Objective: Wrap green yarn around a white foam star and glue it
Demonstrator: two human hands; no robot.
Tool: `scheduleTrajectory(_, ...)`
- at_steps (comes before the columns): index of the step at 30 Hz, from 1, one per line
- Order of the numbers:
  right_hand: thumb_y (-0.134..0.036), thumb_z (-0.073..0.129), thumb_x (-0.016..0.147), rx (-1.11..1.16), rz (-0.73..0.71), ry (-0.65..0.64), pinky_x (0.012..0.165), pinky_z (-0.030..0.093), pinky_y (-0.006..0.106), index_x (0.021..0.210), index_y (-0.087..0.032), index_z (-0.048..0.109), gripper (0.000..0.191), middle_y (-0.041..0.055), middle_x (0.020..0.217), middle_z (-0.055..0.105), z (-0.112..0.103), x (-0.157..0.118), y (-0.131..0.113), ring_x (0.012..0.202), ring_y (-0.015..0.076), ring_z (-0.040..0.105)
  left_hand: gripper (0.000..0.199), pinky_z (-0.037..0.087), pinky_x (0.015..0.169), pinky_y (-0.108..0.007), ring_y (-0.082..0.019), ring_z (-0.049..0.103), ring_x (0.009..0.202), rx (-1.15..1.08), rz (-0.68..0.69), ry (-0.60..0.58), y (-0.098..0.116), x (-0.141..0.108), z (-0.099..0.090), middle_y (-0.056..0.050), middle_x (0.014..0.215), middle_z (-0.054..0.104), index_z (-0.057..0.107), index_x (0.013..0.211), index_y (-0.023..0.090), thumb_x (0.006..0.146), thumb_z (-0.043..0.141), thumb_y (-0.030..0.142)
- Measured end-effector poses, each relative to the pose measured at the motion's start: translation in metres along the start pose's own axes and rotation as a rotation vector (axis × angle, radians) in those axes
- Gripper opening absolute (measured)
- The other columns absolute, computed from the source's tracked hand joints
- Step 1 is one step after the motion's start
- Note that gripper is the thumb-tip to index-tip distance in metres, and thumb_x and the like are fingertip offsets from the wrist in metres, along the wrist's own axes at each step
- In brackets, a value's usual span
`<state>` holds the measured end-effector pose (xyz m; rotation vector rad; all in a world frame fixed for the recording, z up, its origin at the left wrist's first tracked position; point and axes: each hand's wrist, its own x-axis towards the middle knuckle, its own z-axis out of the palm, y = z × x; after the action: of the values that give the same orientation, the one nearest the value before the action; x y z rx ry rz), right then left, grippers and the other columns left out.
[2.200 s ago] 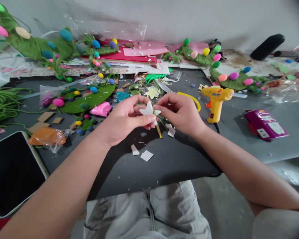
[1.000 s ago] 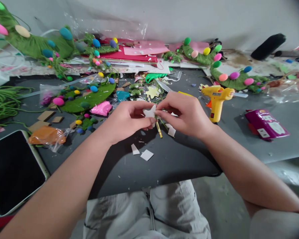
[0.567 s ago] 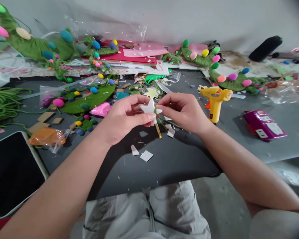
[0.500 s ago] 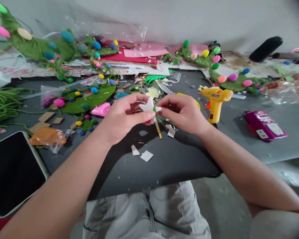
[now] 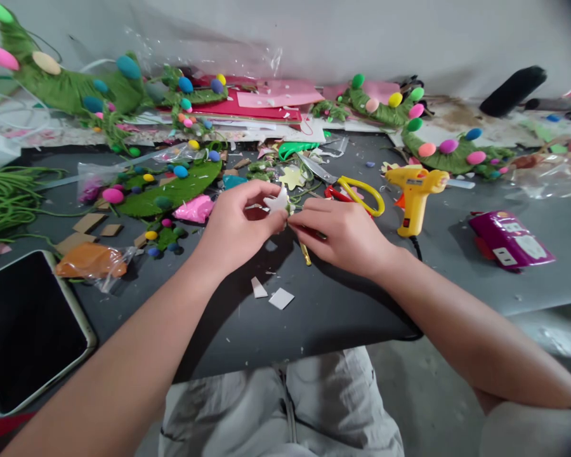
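A small white star [image 5: 276,200] is pinched between the thumb and fingers of my left hand [image 5: 242,225], its points sticking up past them. My right hand [image 5: 345,231] is closed beside it, fingertips meeting the left thumb at a bit of green yarn [image 5: 290,208] on the star's edge. The fingers hide most of the yarn and the star's lower part. Just under my right fingers, the gold end of a pencil-like stick [image 5: 306,255] shows on the dark table [image 5: 247,336]. White cut scraps [image 5: 282,298] lie nearer to me.
Scissors with a yellow and red handle [image 5: 361,193] lie behind my right hand, near a yellow glue gun [image 5: 415,197] and a purple packet [image 5: 511,240]. To the left are a tablet [image 5: 31,330], an orange bag [image 5: 92,261] and green yarn strands [image 5: 9,206]. Decorated green crescents [image 5: 76,86] stand behind.
My right hand has turned palm down and lowered slightly, uncovering the scissors. The star has tilted and sits a little further left, more covered by my fingers.
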<state>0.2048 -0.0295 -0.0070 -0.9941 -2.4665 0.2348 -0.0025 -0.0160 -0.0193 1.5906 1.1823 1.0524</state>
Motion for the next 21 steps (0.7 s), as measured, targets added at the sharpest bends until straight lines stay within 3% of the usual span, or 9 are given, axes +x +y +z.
scheduleTrajectory(3,-0.019,0.05,0.1,-0.107,-0.055,-0.01,0.061,0.033,0.029,0.1,-0.015,0.075,0.026,0.0056,0.088,0.066,-0.006,-0.001,0.0,0.075,0.0153,0.059,0.028,0.052,0.068,-0.029,-0.017,0.065,0.075,0.067,-0.015,-0.061,-0.001,-0.001,0.0,-0.002,0.088,0.069,0.075,0.107,0.021,0.079,0.08,0.026)
scheduleTrajectory(6,-0.018,0.051,0.101,-0.074,-0.086,0.037,0.063,0.035,0.029,0.099,-0.016,0.074,0.023,0.0058,0.091,0.067,-0.011,0.0,0.005,0.075,0.0146,0.058,0.03,0.047,0.062,-0.029,-0.016,0.059,0.067,0.046,-0.066,-0.142,0.001,-0.002,0.0,0.0,0.074,0.063,0.077,0.106,0.021,0.078,0.082,0.03)
scheduleTrajectory(10,-0.023,0.065,0.095,0.173,0.01,0.164,0.065,0.039,0.027,0.091,-0.017,0.072,0.011,0.0024,0.081,0.063,-0.015,0.002,0.012,0.071,0.0124,0.054,0.034,0.047,0.063,-0.029,-0.016,0.061,0.069,-0.059,-0.148,-0.194,0.007,-0.003,-0.002,0.0,0.076,0.066,0.079,0.107,0.023,0.076,0.086,0.034)
scheduleTrajectory(14,-0.035,0.077,0.089,0.434,0.172,0.207,0.054,0.033,0.025,0.083,-0.015,0.072,0.021,-0.0016,0.068,0.059,-0.016,0.005,0.014,0.058,0.008,0.042,0.038,0.049,0.066,-0.028,-0.015,0.065,0.071,-0.225,-0.239,-0.233,0.009,-0.004,-0.004,-0.001,0.079,0.071,0.08,0.105,0.023,0.07,0.091,0.03)
scheduleTrajectory(17,-0.042,0.082,0.082,0.612,0.235,0.228,0.049,0.031,0.024,0.08,-0.014,0.071,0.03,-0.0027,0.064,0.058,-0.015,0.008,0.014,0.055,0.0066,0.04,0.035,0.051,0.068,-0.027,-0.015,0.066,0.072,-0.37,-0.227,-0.252,0.011,-0.004,-0.004,-0.001,0.08,0.073,0.08,0.103,0.022,0.07,0.091,0.024)
scheduleTrajectory(21,-0.039,0.084,0.08,0.739,0.264,0.246,0.049,0.033,0.022,0.081,-0.013,0.072,0.029,-0.0017,0.066,0.062,-0.009,0.011,0.014,0.057,0.0068,0.044,0.028,0.055,0.073,-0.027,-0.014,0.069,0.077,-0.541,-0.178,-0.203,0.015,-0.003,-0.001,-0.002,0.088,0.075,0.08,0.096,0.02,0.07,0.089,0.015)
